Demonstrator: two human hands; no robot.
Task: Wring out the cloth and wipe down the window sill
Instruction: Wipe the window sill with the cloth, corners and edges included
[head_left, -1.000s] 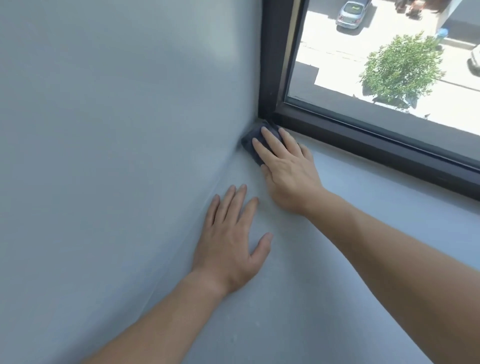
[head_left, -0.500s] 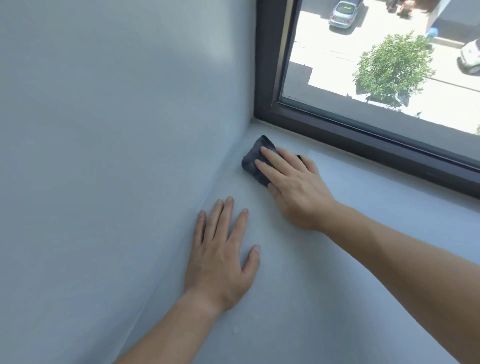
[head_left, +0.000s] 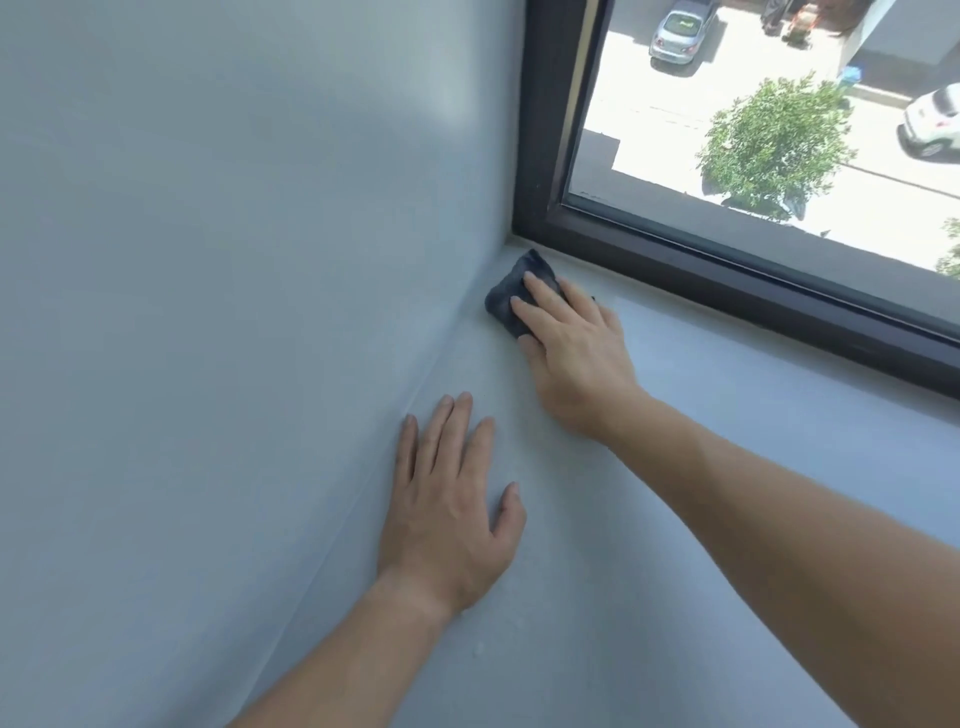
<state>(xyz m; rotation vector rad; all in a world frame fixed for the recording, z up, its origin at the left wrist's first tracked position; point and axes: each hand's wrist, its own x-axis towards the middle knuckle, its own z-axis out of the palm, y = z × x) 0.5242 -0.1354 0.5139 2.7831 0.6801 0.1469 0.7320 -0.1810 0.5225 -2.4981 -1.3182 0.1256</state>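
Pressing a dark cloth (head_left: 508, 300) into the window sill (head_left: 727, 426) corner.
Left hand (head_left: 447, 512) lies flat on the sill, grip open and empty; right hand (head_left: 579, 358), grip also open, presses the cloth with straight fingers beside the black window frame (head_left: 675, 266).

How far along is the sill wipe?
Wringing looks done: the cloth is already down on the window sill. In hand: the right hand presses it flat near the corner by the window frame; the left hand rests flat on the sill. Left: likely the sill's long stretch to the right.
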